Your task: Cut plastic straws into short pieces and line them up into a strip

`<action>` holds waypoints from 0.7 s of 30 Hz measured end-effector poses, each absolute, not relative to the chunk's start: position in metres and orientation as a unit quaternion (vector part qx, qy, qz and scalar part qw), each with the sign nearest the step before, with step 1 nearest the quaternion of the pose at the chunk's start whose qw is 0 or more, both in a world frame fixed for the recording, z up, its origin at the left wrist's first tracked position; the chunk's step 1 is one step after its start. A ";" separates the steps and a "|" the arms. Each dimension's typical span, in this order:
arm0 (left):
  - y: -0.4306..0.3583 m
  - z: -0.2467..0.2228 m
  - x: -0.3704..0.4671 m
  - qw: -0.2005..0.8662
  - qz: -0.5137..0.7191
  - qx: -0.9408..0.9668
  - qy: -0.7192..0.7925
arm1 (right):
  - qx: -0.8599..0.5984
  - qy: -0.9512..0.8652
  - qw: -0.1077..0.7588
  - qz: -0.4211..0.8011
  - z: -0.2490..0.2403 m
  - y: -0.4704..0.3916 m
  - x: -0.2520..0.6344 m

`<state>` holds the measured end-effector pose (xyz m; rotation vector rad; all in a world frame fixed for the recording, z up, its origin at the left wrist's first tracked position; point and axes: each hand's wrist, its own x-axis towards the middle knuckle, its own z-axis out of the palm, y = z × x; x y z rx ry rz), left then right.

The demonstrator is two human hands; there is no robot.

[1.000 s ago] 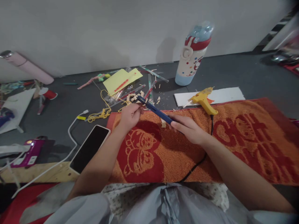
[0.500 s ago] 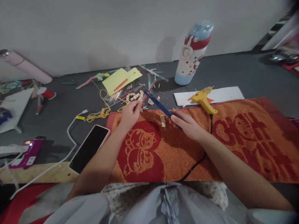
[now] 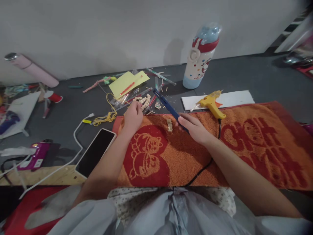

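My right hand (image 3: 193, 126) is wrapped round a long dark blue tool (image 3: 168, 107), which looks like a box cutter. Its slotted end points up and to the left, over the cluttered part of the desk. My left hand (image 3: 133, 114) has its fingers curled in beside a bunch of small pale wooden pieces (image 3: 146, 100); what they hold, if anything, is hidden. Between the hands, a short row of wooden sticks (image 3: 169, 125) lies on the orange and red towel (image 3: 188, 156). Yellow cord (image 3: 106, 119) lies to the left of my left hand.
A yellow glue gun (image 3: 212, 103) rests on a white strip (image 3: 238, 98). Behind it stands a bottle (image 3: 199, 67). Yellow paper (image 3: 119, 85) and straws are at the back. A phone (image 3: 95, 153), a white cable (image 3: 77, 138) and a pink flask (image 3: 36, 71) are on the left.
My left hand has drawn back left and slightly down, away from the blue tool's tip, showing more of the wooden pieces. My right hand keeps its hold on the tool, nearly in place.
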<state>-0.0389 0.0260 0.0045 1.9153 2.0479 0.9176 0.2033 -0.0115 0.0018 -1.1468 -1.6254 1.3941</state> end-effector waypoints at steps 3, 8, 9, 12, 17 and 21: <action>0.028 0.011 -0.035 0.067 0.241 0.660 0.709 | -0.435 -0.629 0.352 0.541 0.003 -0.012 0.203; 0.038 0.024 -0.032 0.048 0.111 0.735 0.667 | -0.418 -0.631 0.360 0.545 0.004 -0.012 0.204; 0.041 0.027 -0.032 0.045 0.090 0.745 0.659 | -0.417 -0.633 0.359 0.544 0.004 -0.012 0.204; 0.048 0.033 -0.030 0.035 0.024 0.764 0.644 | -0.413 -0.636 0.361 0.542 0.005 -0.012 0.205; 0.057 0.035 -0.026 0.009 -0.044 0.770 0.636 | -0.410 -0.646 0.365 0.531 0.008 -0.012 0.205; 0.061 0.033 -0.025 -0.011 -0.066 0.773 0.631 | -0.411 -0.647 0.368 0.526 0.012 -0.014 0.205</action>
